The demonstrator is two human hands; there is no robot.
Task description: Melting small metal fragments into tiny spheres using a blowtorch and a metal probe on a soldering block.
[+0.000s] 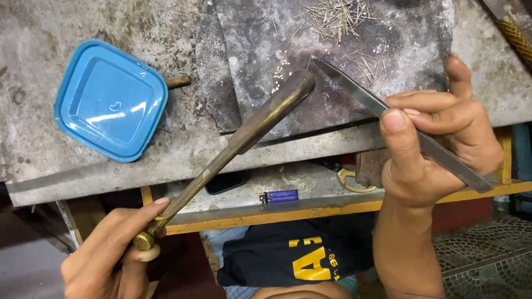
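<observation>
left hand point(111, 249) grips brass torch point(233, 149); right hand point(438, 144) pinches tweezers point(388, 113), tips seemingly over tiny beads point(280, 69).

Container lid point(111, 101): blue plastic, square with rounded corners, lying flat on the grey tabletop point(44, 33) at the left. Phone point(224, 182): dark screen, only partly visible, on the lower shelf point(310, 191) under the tabletop edge, left of a small blue lighter point(280, 196).

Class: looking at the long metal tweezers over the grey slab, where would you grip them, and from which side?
Grip the tweezers at mid-shank, coming from the right, as the right hand does: thumb and fingers pinch the flat blades, leaving the slim pointed tip free toward the slab.
</observation>
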